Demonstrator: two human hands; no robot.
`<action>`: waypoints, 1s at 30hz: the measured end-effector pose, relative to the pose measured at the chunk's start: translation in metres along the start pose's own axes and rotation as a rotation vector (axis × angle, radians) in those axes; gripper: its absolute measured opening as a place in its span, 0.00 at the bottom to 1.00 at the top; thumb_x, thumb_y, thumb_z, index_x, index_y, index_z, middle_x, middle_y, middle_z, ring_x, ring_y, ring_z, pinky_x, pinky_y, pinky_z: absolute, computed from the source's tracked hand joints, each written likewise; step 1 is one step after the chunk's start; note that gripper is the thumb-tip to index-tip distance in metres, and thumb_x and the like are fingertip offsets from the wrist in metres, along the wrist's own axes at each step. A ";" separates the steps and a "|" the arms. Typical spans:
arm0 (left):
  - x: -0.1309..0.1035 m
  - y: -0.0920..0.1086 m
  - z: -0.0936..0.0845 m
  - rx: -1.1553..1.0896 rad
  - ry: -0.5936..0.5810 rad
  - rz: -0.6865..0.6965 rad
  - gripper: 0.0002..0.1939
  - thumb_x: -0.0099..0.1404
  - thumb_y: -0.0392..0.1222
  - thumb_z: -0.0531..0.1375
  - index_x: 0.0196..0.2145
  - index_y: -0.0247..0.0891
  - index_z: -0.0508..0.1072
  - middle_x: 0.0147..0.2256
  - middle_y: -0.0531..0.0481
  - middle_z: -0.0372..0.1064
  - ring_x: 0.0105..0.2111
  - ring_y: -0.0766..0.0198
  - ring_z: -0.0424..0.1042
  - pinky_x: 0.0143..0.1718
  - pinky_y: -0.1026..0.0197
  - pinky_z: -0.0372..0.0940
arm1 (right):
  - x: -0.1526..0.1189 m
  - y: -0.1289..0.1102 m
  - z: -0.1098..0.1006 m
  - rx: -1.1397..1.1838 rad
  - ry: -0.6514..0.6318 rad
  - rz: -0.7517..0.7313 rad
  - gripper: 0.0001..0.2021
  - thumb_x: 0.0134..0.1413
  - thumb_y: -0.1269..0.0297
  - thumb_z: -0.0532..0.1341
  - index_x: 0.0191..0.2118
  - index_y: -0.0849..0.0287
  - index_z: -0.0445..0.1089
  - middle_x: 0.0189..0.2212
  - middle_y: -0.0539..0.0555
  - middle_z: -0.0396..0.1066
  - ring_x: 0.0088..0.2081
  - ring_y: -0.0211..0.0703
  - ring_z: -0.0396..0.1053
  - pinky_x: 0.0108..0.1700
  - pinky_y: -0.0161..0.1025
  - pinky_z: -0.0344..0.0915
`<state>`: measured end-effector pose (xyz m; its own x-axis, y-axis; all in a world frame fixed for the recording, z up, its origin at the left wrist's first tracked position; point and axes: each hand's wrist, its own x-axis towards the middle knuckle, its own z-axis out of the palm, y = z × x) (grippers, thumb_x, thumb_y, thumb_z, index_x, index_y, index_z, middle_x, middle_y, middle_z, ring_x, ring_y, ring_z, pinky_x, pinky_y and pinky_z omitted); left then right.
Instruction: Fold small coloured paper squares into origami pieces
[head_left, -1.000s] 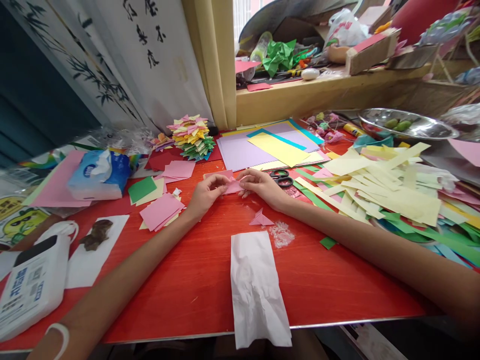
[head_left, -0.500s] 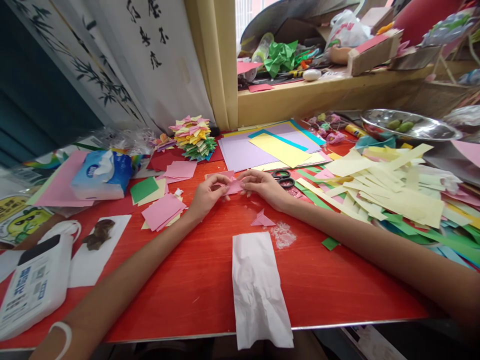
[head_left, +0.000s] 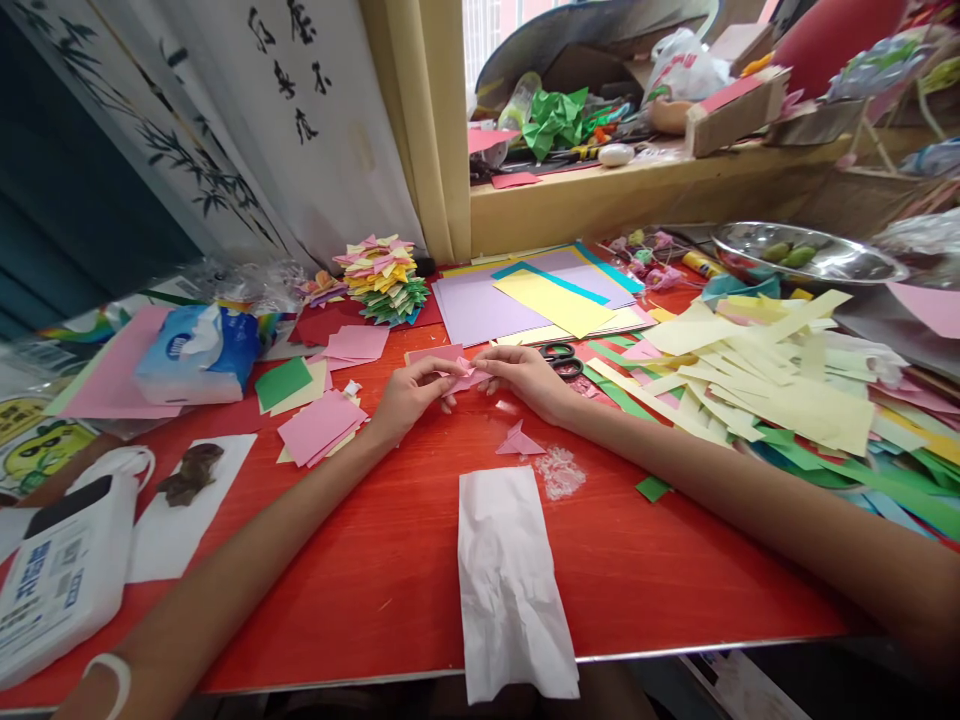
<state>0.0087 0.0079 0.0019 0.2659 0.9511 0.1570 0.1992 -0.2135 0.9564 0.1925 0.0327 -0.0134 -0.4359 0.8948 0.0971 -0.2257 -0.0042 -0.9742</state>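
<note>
Between my two hands is a small folded piece of pink paper, held just above the red table. My left hand pinches its left side between thumb and fingers. At the right side, my right hand grips the same paper with thumb and fingertips. Behind it a flat pink sheet lies partly covered. Nearer to me rests a folded pink paper triangle, beside a patch of small clear beads or bits. Black-handled scissors lie just past my right hand.
A crumpled white paper overhangs the front edge. Pink squares and a tissue pack are at left. A stack of folded paper pieces stands behind. Paper strips and a metal bowl are at right.
The pink paper between my fingers looks narrower and more folded or tilted than before. Both hands stay in nearly the same place; the whole view has shifted slightly.
</note>
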 end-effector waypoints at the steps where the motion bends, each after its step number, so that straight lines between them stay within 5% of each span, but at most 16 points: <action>1: 0.000 0.001 0.001 0.000 0.000 0.001 0.10 0.55 0.42 0.59 0.34 0.34 0.71 0.22 0.53 0.67 0.19 0.70 0.67 0.23 0.66 0.65 | 0.000 -0.001 0.000 -0.013 0.001 -0.009 0.10 0.45 0.62 0.61 0.32 0.63 0.68 0.27 0.51 0.68 0.25 0.31 0.67 0.31 0.32 0.63; 12: -0.001 0.005 0.002 0.089 -0.047 0.059 0.10 0.56 0.41 0.56 0.32 0.35 0.75 0.38 0.48 0.66 0.21 0.74 0.65 0.18 0.69 0.63 | -0.003 -0.005 0.003 -0.170 -0.028 -0.079 0.09 0.43 0.64 0.63 0.29 0.64 0.66 0.23 0.48 0.65 0.23 0.30 0.62 0.28 0.31 0.60; 30: 0.000 -0.002 0.000 0.000 0.008 -0.009 0.12 0.54 0.42 0.60 0.37 0.37 0.71 0.22 0.55 0.63 0.18 0.74 0.61 0.17 0.70 0.59 | -0.003 -0.003 0.002 -0.135 -0.074 -0.093 0.07 0.49 0.64 0.59 0.33 0.62 0.65 0.29 0.49 0.65 0.28 0.31 0.65 0.32 0.31 0.62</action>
<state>0.0088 0.0085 0.0005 0.2564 0.9548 0.1505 0.2019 -0.2052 0.9577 0.1924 0.0288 -0.0107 -0.4830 0.8529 0.1981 -0.1508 0.1419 -0.9783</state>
